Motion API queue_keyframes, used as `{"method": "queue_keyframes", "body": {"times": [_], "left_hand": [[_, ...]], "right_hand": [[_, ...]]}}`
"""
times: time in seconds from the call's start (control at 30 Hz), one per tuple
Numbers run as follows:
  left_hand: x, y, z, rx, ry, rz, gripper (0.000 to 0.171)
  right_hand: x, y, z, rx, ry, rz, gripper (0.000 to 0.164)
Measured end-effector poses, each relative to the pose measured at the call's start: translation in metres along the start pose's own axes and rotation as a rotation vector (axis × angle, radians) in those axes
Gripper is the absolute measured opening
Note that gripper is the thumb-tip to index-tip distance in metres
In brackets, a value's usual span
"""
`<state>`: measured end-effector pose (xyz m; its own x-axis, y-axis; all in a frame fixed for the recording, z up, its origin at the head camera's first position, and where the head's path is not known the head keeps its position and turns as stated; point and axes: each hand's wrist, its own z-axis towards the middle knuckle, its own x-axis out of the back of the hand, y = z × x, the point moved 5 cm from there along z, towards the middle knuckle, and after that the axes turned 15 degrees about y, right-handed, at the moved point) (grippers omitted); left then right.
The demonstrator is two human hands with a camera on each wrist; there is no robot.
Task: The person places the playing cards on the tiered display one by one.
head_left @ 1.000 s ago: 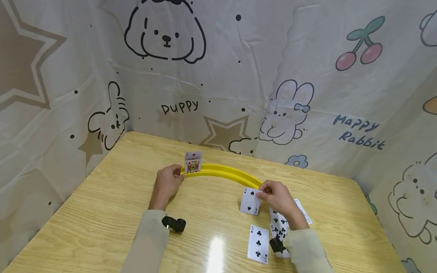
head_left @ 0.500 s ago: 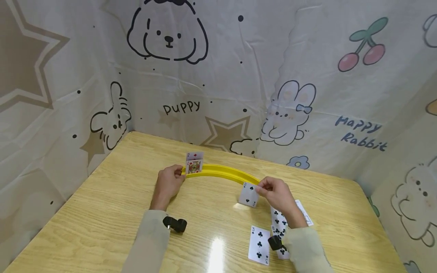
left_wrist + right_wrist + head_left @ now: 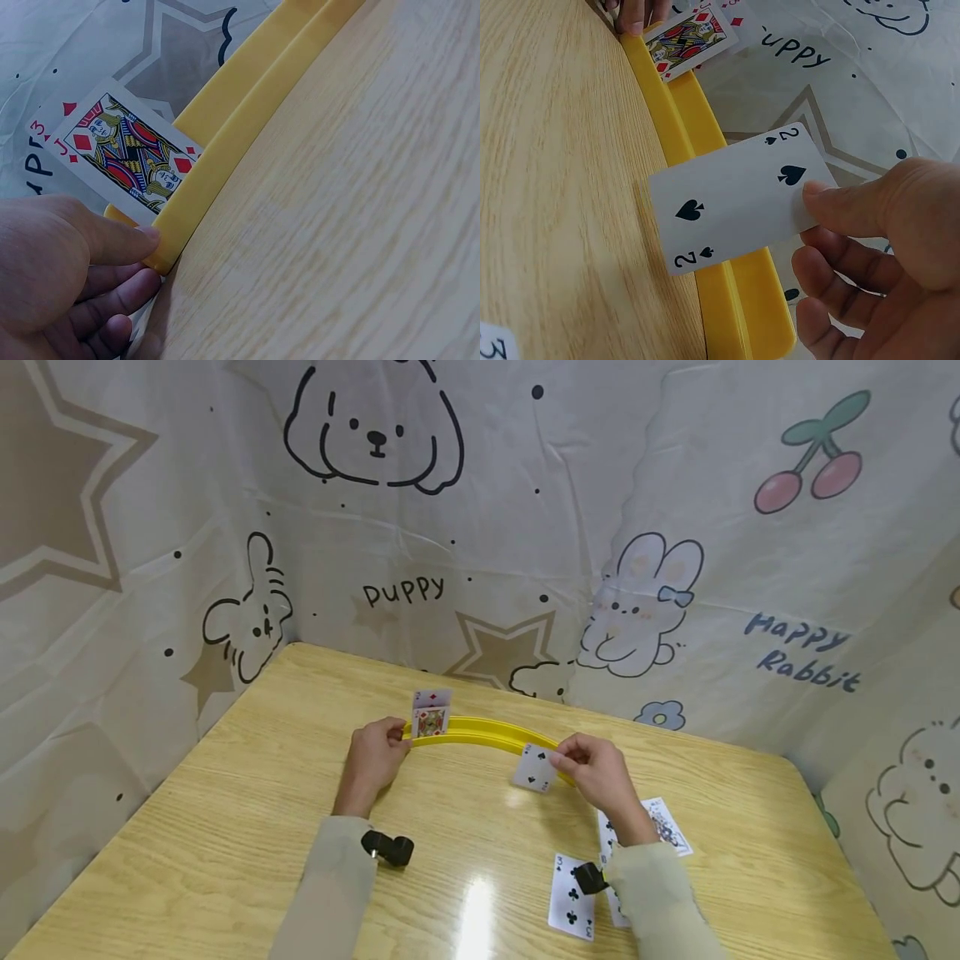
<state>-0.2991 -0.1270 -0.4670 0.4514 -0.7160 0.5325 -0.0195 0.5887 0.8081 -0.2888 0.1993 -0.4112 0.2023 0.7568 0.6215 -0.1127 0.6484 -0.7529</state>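
A curved yellow card holder [image 3: 483, 732] stands on the table. My left hand [image 3: 377, 755] pinches its left end between thumb and fingers; in the left wrist view the thumb [image 3: 139, 241] presses its front wall. Two cards stand upright in the holder near that hand: a jack of diamonds [image 3: 135, 157] in front and a three of diamonds [image 3: 46, 127] behind. My right hand [image 3: 600, 775] pinches the two of spades [image 3: 742, 196] by one edge, tilted in front of the holder's right part. Whether the card touches the holder I cannot tell.
The three of clubs [image 3: 572, 902] lies face up near the table's front. More clubs cards [image 3: 607, 835] lie partly under my right forearm, beside a face card [image 3: 670, 827]. A printed cloth [image 3: 495, 527] hangs behind the table.
My right hand has carried the two of spades forward and left, up to the holder, and the card has tilted. More of the face card now shows. My left hand keeps its grip.
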Motion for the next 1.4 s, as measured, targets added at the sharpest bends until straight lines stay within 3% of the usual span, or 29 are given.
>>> {"method": "queue_keyframes", "body": {"times": [0.97, 1.4], "left_hand": [[-0.003, -0.004, 0.001, 0.032, -0.018, 0.006, 0.033], [-0.001, -0.003, 0.001, 0.011, -0.009, 0.003, 0.032]], "right_hand": [[-0.025, -0.029, 0.028, 0.095, 0.008, 0.001, 0.008], [-0.034, -0.048, 0.036, 0.115, 0.003, 0.006, 0.009]]}}
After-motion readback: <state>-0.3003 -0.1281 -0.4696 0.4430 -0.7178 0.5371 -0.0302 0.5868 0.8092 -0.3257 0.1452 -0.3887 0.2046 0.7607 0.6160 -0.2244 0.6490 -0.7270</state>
